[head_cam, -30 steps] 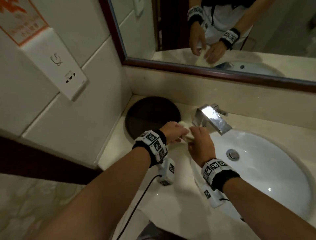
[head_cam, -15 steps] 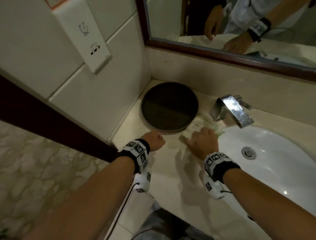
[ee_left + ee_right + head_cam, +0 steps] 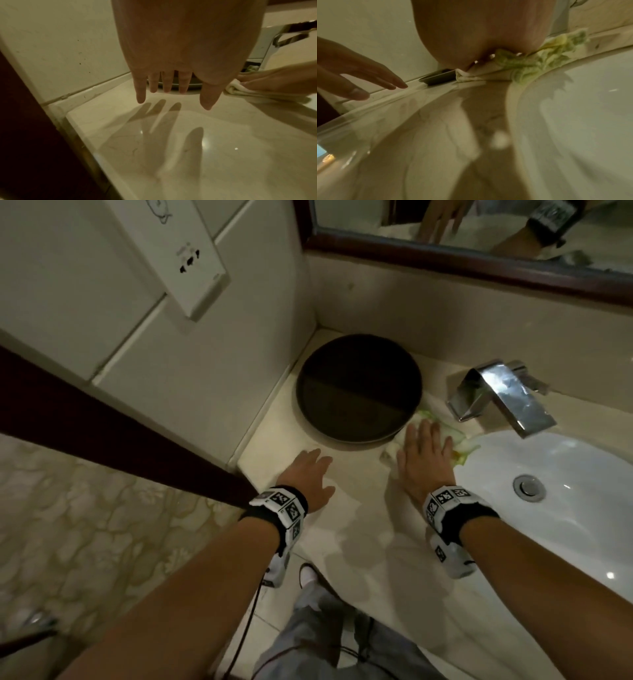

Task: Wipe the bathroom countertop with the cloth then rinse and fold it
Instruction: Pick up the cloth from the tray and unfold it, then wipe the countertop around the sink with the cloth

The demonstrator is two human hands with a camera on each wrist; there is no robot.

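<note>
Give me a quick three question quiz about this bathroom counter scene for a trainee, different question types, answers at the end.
1. True or false: the right hand presses flat on the cloth.
2. What lies between the dark round tray and the tap? A) soap B) the cloth C) a cup
3. Fill in: the left hand holds ____.

Key: 1 true; 2 B; 3 nothing, its fingers are spread over the countertop.
</note>
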